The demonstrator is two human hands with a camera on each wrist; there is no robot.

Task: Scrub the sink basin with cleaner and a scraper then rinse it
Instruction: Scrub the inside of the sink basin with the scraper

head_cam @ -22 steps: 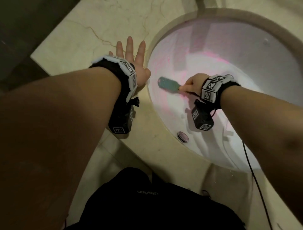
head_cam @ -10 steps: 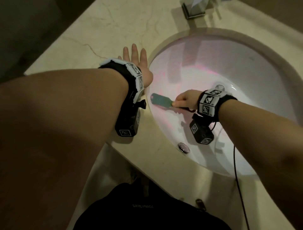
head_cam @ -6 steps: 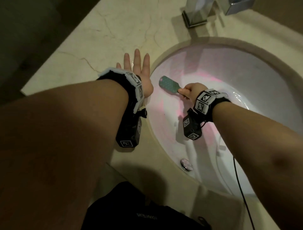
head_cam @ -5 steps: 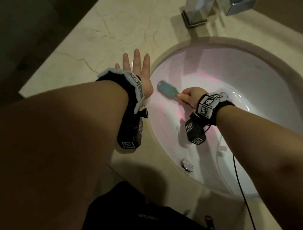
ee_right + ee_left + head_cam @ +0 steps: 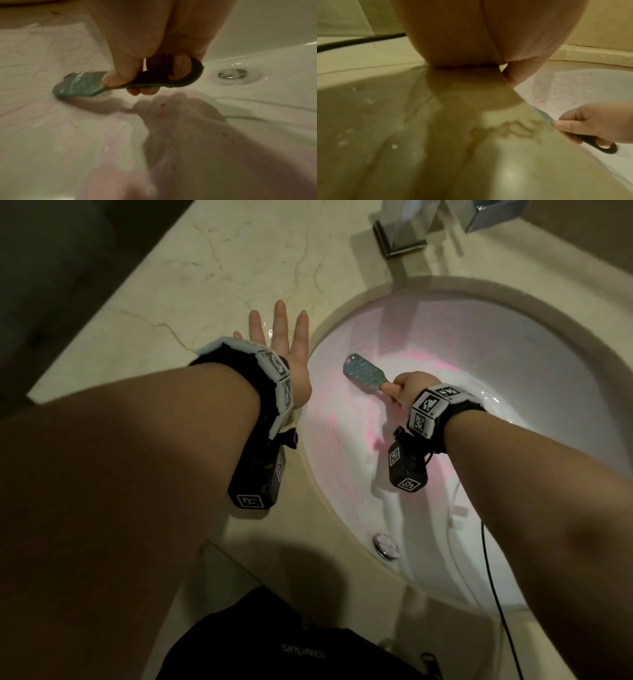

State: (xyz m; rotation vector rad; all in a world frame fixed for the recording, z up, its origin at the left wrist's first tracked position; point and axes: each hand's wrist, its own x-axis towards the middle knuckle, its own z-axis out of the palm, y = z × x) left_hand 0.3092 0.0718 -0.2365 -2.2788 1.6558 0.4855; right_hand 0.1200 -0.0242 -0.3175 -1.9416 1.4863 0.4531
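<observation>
The white sink basin is smeared with pink cleaner foam on its left wall. My right hand grips the dark handle of a teal scraper, whose flat pad lies against the left wall of the basin. In the right wrist view the scraper presses into the foamy wall, thumb on top and fingers under the looped handle. My left hand lies flat with straight fingers on the wet marble counter, just left of the basin rim.
A chrome faucet base stands at the back of the counter. The drain sits right of the scraper. An overflow cap is on the near wall. A black cable runs along my right forearm.
The scraper has stroked back and forth on the left basin wall, ending slightly higher than half a second ago. The left hand has stayed flat on the counter.
</observation>
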